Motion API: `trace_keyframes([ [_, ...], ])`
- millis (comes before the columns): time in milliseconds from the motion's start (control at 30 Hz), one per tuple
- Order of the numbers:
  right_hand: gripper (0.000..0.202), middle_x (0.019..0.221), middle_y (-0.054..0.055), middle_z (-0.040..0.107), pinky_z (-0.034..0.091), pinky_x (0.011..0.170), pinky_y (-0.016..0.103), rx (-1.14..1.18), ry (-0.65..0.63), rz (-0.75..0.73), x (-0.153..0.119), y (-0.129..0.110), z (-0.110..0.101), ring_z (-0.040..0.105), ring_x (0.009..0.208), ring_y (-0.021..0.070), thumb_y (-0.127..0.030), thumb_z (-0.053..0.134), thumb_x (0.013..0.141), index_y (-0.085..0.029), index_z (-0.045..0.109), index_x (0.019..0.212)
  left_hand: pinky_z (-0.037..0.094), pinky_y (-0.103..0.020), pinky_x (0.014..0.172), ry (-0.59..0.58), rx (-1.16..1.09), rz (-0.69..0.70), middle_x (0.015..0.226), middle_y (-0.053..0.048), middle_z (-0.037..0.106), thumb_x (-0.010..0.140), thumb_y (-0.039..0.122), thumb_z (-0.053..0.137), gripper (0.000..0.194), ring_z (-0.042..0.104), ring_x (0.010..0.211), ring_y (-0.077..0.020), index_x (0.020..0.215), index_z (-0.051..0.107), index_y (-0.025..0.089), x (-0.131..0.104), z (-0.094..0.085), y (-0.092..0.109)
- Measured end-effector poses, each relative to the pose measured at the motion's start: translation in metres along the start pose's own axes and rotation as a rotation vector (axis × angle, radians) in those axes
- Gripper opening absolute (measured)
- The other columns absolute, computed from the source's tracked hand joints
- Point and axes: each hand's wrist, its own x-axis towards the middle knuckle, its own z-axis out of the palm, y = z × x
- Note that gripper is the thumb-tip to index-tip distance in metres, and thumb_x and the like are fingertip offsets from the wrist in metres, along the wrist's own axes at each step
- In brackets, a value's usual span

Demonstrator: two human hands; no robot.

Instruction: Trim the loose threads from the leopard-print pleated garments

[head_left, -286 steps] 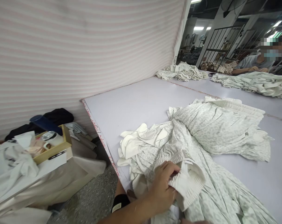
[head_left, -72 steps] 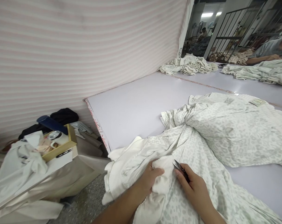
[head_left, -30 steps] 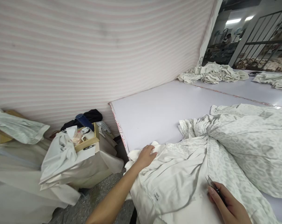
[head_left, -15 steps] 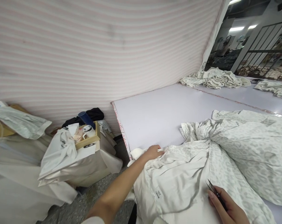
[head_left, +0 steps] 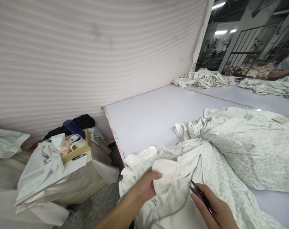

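Note:
A white garment with a pale grey-green leopard print [head_left: 240, 143] lies bunched across the table in front of me. My left hand [head_left: 149, 184] grips a rounded white pad [head_left: 164, 173] at the garment's near left part, thumb on top. Just below it shows a small printed label [head_left: 154, 201]. In my right hand [head_left: 212, 206] are dark thread snips [head_left: 199, 193], their points spread a little and aimed at the cloth right of the pad. Whether the blades touch any thread I cannot make out.
Pale table top [head_left: 139, 117] extends behind the garment. Heaped leopard-print pieces [head_left: 204, 78] lie at its far end. A striped cloth sheet [head_left: 87, 57] hangs behind. At left, a covered stand [head_left: 99, 178] bears a wooden tray [head_left: 88, 141] with a mug [head_left: 77, 143]. A person's arm [head_left: 283, 72] shows far right.
My left hand has moved nearer and now holds the white pad turned up. My right hand has shifted left with the snips, closer to the left hand. The view has swung right.

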Motion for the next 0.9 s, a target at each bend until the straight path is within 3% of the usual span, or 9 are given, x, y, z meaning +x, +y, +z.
trace_keyframes([
  [100, 0.034, 0.059, -0.006, 0.060, 0.041, 0.049, 0.021, -0.074, -0.015, -0.039, 0.006, -0.006, 0.005, 0.056, 0.049, 0.0130, -0.058, 0.042, 0.091, -0.027, 0.056, 0.087, 0.047, -0.039, 0.086, -0.048, -0.270, -0.056, 0.083, -0.011, 0.074, 0.056, 0.023, 0.069, 0.044, 0.066, 0.095, -0.0316, 0.098, 0.068, 0.010, -0.004, 0.011, -0.011],
  [200, 0.032, 0.055, -0.008, 0.055, 0.039, 0.047, 0.022, -0.128, -0.017, -0.088, 0.009, -0.005, 0.007, 0.052, 0.045, 0.0127, -0.056, 0.040, 0.093, -0.027, 0.054, 0.089, 0.045, -0.042, 0.091, -0.084, -0.325, -0.084, 0.089, -0.012, 0.074, 0.057, 0.021, 0.070, 0.047, 0.064, 0.100, -0.0332, 0.103, 0.067, 0.009, -0.006, 0.015, -0.013],
  [500, 0.031, 0.054, -0.007, 0.053, 0.038, 0.047, 0.022, -0.113, -0.060, -0.107, 0.006, -0.005, 0.008, 0.052, 0.046, 0.0126, -0.052, 0.037, 0.096, -0.027, 0.054, 0.087, 0.043, -0.045, 0.095, -0.080, -0.342, -0.078, 0.097, -0.014, 0.073, 0.058, 0.020, 0.071, 0.054, 0.062, 0.106, -0.0348, 0.110, 0.063, 0.007, -0.009, 0.015, -0.018],
  [767, 0.029, 0.055, -0.007, 0.057, 0.039, 0.045, 0.022, -0.260, -0.007, -0.238, -0.004, -0.007, 0.009, 0.056, 0.045, 0.0121, -0.050, 0.036, 0.097, -0.026, 0.052, 0.093, 0.047, -0.045, 0.089, 0.001, -0.255, -0.039, 0.079, -0.012, 0.074, 0.054, 0.021, 0.076, 0.039, 0.066, 0.096, -0.0355, 0.091, 0.071, 0.010, -0.014, 0.022, -0.015],
  [900, 0.031, 0.055, -0.007, 0.058, 0.038, 0.046, 0.022, -0.292, 0.030, -0.260, -0.007, -0.009, 0.010, 0.058, 0.046, 0.0122, -0.048, 0.034, 0.098, -0.026, 0.054, 0.092, 0.051, -0.041, 0.079, 0.050, -0.199, -0.030, 0.071, -0.009, 0.072, 0.050, 0.027, 0.079, 0.039, 0.068, 0.082, -0.0319, 0.085, 0.071, 0.012, -0.013, 0.019, -0.021],
])
